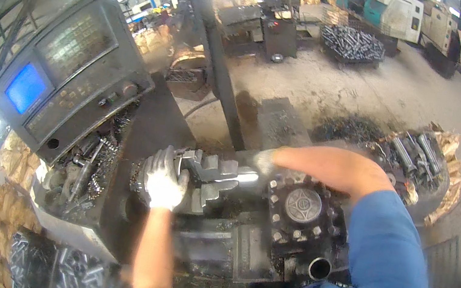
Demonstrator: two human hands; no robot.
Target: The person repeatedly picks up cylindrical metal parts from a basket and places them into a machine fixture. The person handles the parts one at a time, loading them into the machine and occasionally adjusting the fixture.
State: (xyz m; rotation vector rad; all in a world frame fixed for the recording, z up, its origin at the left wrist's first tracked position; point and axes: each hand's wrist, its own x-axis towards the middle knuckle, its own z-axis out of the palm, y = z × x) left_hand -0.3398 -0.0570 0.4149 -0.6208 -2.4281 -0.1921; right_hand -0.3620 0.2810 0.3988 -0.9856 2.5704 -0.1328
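Blue sleeve (387,252) nearest the camera, at 4 o'clock. Rests gloved left hand (165,180) on chuck (211,167) at 8 o'clock, spread and unclenched. Positions gloved right hand (265,160) at 3 o'clock, near bright bar (247,178) at 5 o'clock; cannot tell whether grasping. Visible: tool post (303,206) at 4 o'clock, control panel (74,95) at 10 o'clock, metal parts (353,42) at 1 o'clock.

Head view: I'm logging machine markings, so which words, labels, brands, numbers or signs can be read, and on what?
No words or numbers can be read.
Blue screen on the control panel: too blurred.
Greenish grid on the same panel: too small and blurred.
Round cap on the tool post: a star-like emblem, any lettering unreadable.
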